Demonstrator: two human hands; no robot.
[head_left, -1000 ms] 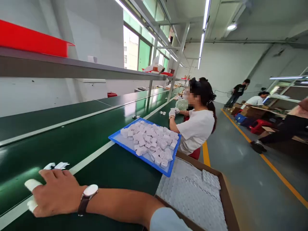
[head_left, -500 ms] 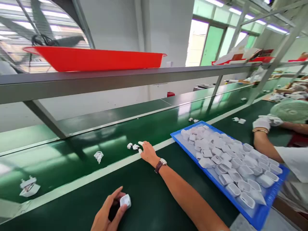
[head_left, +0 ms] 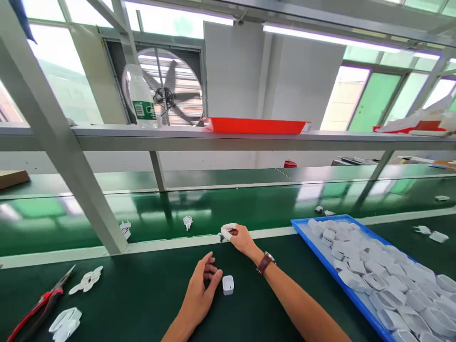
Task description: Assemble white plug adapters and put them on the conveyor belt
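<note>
A small white plastic housing (head_left: 228,285) with a slot in its face stands on the dark green bench. Just left of it is my left hand (head_left: 201,294), fingers curved and thumb apart, holding nothing. My right hand (head_left: 240,240), with white covers on its fingertips and a watch on the wrist, is over the pale strip at the belt's edge. Its fingers are pinched together around something small that they mostly hide. Behind and left of it, a small white part (head_left: 187,222) lies on the shiny green belt (head_left: 213,211).
A blue tray (head_left: 326,271) full of white housings fills the right side. Red-handled pliers (head_left: 44,300) and white plastic pieces (head_left: 86,280) lie at left. A metal shelf (head_left: 178,139) crosses ahead, bearing a red tray (head_left: 256,126) and a bottle (head_left: 141,97).
My left hand has let go of the white housing, which now rests on the bench. My right hand has closed its fingers and drawn back to the belt's edge. The view has swung left.
</note>
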